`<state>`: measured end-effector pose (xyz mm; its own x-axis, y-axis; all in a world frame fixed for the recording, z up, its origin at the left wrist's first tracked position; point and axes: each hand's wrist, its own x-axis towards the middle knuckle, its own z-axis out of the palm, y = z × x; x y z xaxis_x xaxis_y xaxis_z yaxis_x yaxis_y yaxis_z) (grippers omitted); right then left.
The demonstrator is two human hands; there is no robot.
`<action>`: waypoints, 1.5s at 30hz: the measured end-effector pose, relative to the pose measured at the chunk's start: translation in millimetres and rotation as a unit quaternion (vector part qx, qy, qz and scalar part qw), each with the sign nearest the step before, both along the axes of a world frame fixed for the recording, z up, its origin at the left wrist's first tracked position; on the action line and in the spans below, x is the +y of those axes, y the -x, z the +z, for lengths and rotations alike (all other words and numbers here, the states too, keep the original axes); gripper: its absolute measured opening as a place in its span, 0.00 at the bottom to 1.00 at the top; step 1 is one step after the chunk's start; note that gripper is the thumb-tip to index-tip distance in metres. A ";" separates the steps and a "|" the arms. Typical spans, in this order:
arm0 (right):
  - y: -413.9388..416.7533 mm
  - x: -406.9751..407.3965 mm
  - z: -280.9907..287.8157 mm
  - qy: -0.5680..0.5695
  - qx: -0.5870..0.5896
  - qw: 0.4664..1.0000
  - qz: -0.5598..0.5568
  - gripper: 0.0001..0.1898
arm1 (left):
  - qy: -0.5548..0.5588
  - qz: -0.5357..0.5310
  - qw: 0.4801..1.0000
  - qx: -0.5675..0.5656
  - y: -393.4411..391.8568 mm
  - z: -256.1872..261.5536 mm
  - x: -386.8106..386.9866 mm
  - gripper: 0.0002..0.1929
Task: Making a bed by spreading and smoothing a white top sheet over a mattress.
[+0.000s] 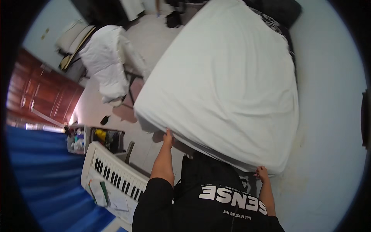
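Note:
A white fitted sheet [220, 87] covers the mattress before me, with loose wrinkles towards its right side. My left hand [168, 138] is at the near edge of the mattress, left of the middle, its fingers at the sheet's border. Near the right corner of that same edge, my right hand [261, 173] has bent fingers against the sheet's hanging side. Whether either hand pinches the cloth is too small to tell. Dark fabric shows at the far right edge of the mattress.
An electronic keyboard [116, 177] with papers on it stands at lower left, beside a blue curtain [43, 174]. A white comforter [104, 61] hangs over a dark-legged support on the left. Behind it is a wooden door [40, 90]. A pale wall [324, 116] borders the bed's right side.

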<state>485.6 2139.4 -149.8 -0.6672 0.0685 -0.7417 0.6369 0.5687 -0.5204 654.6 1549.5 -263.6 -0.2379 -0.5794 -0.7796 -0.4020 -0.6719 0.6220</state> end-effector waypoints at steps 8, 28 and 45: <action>-94.5 42.3 12.3 0.010 -0.078 0.986 -0.145 0.12 | 0.062 0.239 0.964 0.101 39.3 -0.1 26.9 0.13; -26.8 154.2 -52.2 0.169 -0.035 0.858 -0.483 0.39 | 0.059 -0.070 0.993 -0.068 -26.2 80.1 29.6 0.20; 37.9 231.4 -127.0 0.052 0.145 0.845 -0.512 0.14 | 0.159 -0.239 0.953 -0.097 24.7 179.7 169.2 0.11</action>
<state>447.7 2370.9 -276.7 -0.4532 0.6643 -0.5944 0.6037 -0.2619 -0.7529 629.9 1718.7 -83.9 -0.4038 -0.6546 -0.6391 -0.7428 -0.1732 0.6467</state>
